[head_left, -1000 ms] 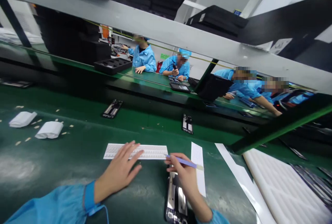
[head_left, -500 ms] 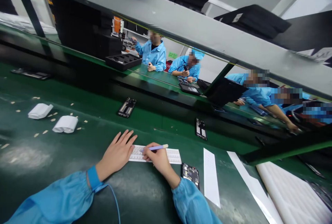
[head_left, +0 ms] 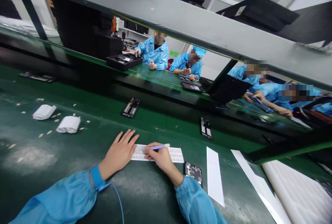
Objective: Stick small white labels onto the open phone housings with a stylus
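Note:
My left hand (head_left: pixel 120 153) lies with fingers spread, its fingertips resting on the left end of a white sheet (head_left: pixel 177 154) with rows of small pieces. A slim lilac pen-like tool (head_left: pixel 158 147), pale at its upper end, is pinched in my right hand (head_left: pixel 159 156). That hand rests over the middle of the same sheet; the tool's lower tip is too small to make out. Beside my right wrist lies an opened phone (head_left: pixel 194 172) with its circuit parts showing. A blue wrist strap (head_left: pixel 97 177) with a cord circles my left wrist.
To the right lie a perforated white strip (head_left: pixel 214 177), more white sheets (head_left: pixel 254 175) and a white padded slab (head_left: pixel 295 189). Phone frames (head_left: pixel 131 107) (head_left: pixel 206 128) lie along the conveyor. Folded white papers (head_left: pixel 68 124) and scraps sit left. Several co-workers in blue work across the line.
The whole view has shifted slightly, so the bench things appear farther right. My hands keep their pose on the sheet. Across the line, a co-worker's raised hand has come down to the black tray.

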A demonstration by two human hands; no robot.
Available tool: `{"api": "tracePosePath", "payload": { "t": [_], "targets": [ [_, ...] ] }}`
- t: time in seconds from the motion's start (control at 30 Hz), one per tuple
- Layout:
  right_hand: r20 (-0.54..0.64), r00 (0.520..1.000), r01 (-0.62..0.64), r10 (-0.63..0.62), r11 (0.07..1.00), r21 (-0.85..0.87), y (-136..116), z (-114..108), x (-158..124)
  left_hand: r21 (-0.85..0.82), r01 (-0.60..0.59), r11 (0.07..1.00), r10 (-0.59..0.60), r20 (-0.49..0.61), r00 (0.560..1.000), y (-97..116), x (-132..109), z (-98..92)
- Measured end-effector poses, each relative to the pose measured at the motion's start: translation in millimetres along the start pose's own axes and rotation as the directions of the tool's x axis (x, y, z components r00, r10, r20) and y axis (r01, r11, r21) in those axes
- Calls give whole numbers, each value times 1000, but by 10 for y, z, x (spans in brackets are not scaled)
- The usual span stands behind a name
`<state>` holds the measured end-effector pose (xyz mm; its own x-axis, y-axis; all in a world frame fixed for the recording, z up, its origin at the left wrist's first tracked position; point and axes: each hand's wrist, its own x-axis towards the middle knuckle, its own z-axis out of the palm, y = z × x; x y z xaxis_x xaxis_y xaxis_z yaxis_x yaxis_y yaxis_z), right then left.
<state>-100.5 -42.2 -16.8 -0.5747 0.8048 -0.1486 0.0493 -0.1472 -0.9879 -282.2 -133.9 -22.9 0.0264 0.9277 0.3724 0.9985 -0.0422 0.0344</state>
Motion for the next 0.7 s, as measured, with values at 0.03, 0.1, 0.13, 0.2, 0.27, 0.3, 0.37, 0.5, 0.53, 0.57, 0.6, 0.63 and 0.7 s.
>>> {"api": "tracePosePath", "payload": {
  "t": [0.03,0.1,0.13,0.2,0.27,0.3,0.37,0.5,0.53,0.57,0.6,0.63,0.7],
  "targets": [
    [1,1000,-2,2,1000,5,-2,4,-2,-1,1,1000,-1,-3,1000,-1,-1,-1],
    [0,1000,-11,11,1000,23,-5,16,-2,-4,2,1000,-2,-12,1000,-2,-3,-1],
    [-3,1000,-18,18,999,38,-12,23,0,-8,2,1000,-2,-18,1000,-4,-3,0],
    [-16,1000,-25,26,997,69,-55,20,3,-19,-2,1000,2,-31,1000,-12,-1,3],
    [-43,999,12,-9,997,79,-161,-29,-9,-30,-10,999,9,-40,999,-25,6,-4],
    [-66,997,54,-49,996,71,-238,-82,-28,-32,-15,999,13,-47,999,-31,10,-14],
    [-129,980,157,-150,987,42,-416,-252,-111,-37,-32,999,29,-76,997,-30,20,-50],
    [-241,945,227,-221,974,-3,-639,-782,-520,-118,-144,983,121,-184,976,85,43,-139],
    [-248,948,204,-200,979,-9,-629,-922,-666,-152,-180,972,147,-202,968,153,41,-152],
    [-243,955,171,-169,985,-12,-592,-1055,-819,-186,-213,959,173,-213,962,243,31,-161],
    [-233,964,132,-131,991,-10,-533,-1176,-973,-217,-244,945,197,-216,956,353,13,-167],
    [-219,972,92,-91,996,-5,-458,-1284,-1119,-243,-272,931,224,-210,952,484,-15,-173],
    [-193,981,24,-22,1000,12,-297,-1454,-1372,-282,-338,898,297,-178,938,791,-92,-195]
  ]
}}
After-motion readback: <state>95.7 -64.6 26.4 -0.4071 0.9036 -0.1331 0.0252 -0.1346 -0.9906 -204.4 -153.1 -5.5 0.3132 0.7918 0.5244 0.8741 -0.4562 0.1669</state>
